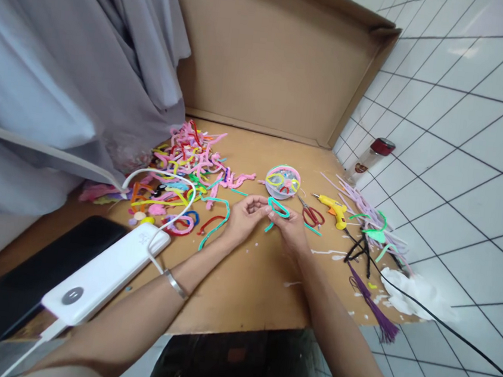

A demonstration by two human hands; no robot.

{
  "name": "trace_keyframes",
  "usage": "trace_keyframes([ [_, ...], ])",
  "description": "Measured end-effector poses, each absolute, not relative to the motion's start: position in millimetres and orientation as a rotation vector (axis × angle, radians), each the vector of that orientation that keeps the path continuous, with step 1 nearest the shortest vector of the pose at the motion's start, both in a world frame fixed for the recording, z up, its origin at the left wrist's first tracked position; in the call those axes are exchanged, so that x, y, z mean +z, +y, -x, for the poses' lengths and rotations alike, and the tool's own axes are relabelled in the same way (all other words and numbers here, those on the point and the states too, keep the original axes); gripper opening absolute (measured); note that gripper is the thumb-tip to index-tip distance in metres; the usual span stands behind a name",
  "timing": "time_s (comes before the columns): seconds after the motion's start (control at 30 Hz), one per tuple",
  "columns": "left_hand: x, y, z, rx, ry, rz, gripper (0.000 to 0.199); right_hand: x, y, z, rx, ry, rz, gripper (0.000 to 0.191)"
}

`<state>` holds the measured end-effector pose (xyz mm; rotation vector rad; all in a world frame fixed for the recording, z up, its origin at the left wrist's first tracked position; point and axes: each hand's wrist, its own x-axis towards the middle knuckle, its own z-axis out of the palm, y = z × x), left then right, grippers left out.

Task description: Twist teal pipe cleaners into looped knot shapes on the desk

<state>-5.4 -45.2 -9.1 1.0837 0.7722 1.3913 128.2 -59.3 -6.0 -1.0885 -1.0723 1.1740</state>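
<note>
— What do the person's two hands hold?
— The left hand [244,219] and the right hand [292,224] meet above the table [245,290]. Both have the fingers bent and closed on one teal loop [282,206], which is made of a fuzzy stem. The left hand pinches it from its side, and the right hand grasps it from the other.
— And where is this loop, exactly?
— It is between the fingertips of both hands, just on the near side of a round decorated piece [282,183], which has yellow, pink and red parts on it.
— Which things lie to the right?
— Near the right hand there are scissors [314,216] with red handles, and after them a yellow glue gun [337,213]. Farther right there are pale purple stems [367,203] and, closer to the person, a purple tassel [375,312].
— And to the left?
— There is a pile of colourful fuzzy stems [196,158]. Closer to the person lies a white power bank [108,272] with cables, beside a black flat object [39,277].
</note>
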Motion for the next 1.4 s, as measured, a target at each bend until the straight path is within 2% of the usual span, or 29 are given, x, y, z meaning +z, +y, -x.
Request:
trace_keyframes([
  [0.17, -9.1, -44.9, 6.6, 1.375, 0.747, -1.083, 0.044, -6.9, -59.6, -128.7, 1.196, -1.056, 1.086, 0.037],
  [0.67, -8.2, -45.6, 9.2, 1.313, 0.736, -1.093, 0.042, -1.1, -58.2, -131.7, 1.106, -1.161, 1.193, 0.032],
  [0.8, -6.4, -47.3, 9.9, 1.232, 0.771, -1.069, 0.048, -2.7, -57.5, -132.6, 1.091, -1.184, 1.201, 0.034],
  [0.97, -5.2, -48.1, 10.0, 1.187, 0.780, -1.037, 0.050, -5.8, -56.9, -133.2, 1.064, -1.232, 1.194, 0.027],
  [1.1, -7.1, -47.1, 7.4, 1.249, 0.790, -1.039, 0.046, -2.5, -58.7, -132.5, 1.129, -1.244, 1.166, 0.027],
  [1.4, -11.2, -43.9, 4.9, 1.244, 0.773, -1.021, 0.046, 19.5, -63.1, -149.4, 1.360, -1.357, 1.125, 0.037],
])
